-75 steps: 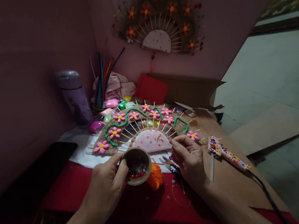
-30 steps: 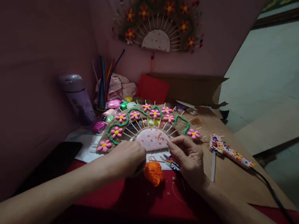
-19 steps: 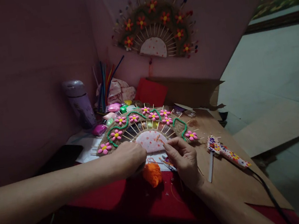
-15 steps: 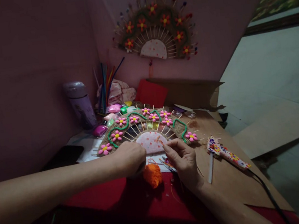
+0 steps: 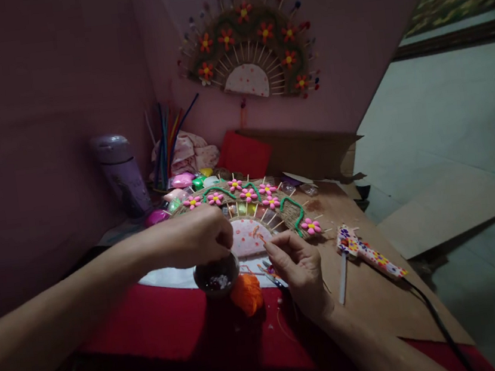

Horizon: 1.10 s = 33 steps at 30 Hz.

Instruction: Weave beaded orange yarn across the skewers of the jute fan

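My left hand (image 5: 202,234) is closed in a pinch above a small dark bowl (image 5: 217,275) with shiny bits in it; what its fingers hold is hidden. My right hand (image 5: 297,268) pinches a short orange yarn strand (image 5: 258,234) in front of the white dotted half-circle (image 5: 245,237) of a fan-shaped craft piece. Twine, sticks, green cord and pink flowers (image 5: 248,194) cover that piece, whose left part is behind my left arm. An orange yarn ball (image 5: 247,294) sits between my hands, beside the bowl. Scissors (image 5: 273,275) lie near my right fingers.
A flower-patterned glue gun (image 5: 370,253) with a black cord lies on cardboard (image 5: 358,316) at right. Behind stand a purple bottle (image 5: 124,176), pipe cleaners (image 5: 170,138) and bright clay packs (image 5: 182,180). A similar fan (image 5: 243,47) hangs on the wall.
My left hand has risen and moved left, off the lower edge of the craft piece, uncovering the small bowl. My right hand keeps its pinch. The view has shifted slightly.
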Motion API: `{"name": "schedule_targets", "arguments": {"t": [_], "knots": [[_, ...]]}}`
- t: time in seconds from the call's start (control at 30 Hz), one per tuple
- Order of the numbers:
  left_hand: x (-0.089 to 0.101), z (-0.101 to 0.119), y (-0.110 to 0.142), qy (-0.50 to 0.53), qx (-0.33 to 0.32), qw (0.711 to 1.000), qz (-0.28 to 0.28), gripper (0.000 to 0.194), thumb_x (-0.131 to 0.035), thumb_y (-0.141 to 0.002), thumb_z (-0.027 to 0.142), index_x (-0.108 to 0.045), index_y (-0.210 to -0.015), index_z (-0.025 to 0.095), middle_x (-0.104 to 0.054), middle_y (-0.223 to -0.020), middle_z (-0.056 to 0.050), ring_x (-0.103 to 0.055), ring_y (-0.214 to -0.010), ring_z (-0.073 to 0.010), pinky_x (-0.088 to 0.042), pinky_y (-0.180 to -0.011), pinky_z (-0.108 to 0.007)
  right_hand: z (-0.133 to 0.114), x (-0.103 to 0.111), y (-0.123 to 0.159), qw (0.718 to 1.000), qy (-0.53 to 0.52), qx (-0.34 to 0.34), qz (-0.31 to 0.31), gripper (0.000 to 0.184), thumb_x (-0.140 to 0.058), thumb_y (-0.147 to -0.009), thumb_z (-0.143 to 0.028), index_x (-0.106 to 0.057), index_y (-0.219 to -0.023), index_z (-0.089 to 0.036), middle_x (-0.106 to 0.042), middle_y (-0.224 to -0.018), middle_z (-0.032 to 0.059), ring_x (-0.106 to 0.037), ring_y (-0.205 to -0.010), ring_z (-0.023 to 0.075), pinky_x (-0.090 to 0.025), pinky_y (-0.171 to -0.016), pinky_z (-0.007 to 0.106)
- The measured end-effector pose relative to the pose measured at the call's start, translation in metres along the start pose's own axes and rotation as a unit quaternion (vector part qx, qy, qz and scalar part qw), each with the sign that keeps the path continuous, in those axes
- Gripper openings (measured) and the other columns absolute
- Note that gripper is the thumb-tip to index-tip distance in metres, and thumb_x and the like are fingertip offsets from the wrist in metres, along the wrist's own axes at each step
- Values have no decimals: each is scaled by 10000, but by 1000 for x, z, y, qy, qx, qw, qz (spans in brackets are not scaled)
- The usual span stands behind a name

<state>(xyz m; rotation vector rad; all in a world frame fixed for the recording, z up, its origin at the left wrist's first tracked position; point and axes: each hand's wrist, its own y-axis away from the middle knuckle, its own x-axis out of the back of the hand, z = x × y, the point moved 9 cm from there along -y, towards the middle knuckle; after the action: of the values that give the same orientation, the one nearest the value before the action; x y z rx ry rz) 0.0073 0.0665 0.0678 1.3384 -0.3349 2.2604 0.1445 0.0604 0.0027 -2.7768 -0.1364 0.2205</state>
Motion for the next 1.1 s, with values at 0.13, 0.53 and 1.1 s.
{"name": "schedule_targets", "arguments": {"t": [0.13,0.53,1.1], "knots": [[-11,7,9,391,9,920,-26,147,-598,-789,294,-639,-818,155,-648,-608,-18,-551,-422,-103,-433,-401,-194,-2,-2,1,1000,-8,11,-9,181,-639,-812,-306,-573,-709,-173,-446,-538,-57,-366,-465,63,-309,-432,194],[-54,9,25,614,17,789,-27,203,-585,-834,346,-593,-795,147,-648,-709,-55,-499,-390,-72,-326,-323,-157,1,-1,-1,999,-35,19,-11,176,-638,-823,-304,-567,-731,-172,-420,-528,-75,-327,-441,44,-273,-414,177],[-4,34,66,-3,-119,949,292,173,-472,-784,96,-594,-690,174,-617,-786,-29,-558,-616,-95,-417,-541,-190,16,13,-15,998,-49,9,49,229,-637,-807,-352,-534,-700,-178,-362,-493,-90,-271,-408,51,-228,-390,190]]}}
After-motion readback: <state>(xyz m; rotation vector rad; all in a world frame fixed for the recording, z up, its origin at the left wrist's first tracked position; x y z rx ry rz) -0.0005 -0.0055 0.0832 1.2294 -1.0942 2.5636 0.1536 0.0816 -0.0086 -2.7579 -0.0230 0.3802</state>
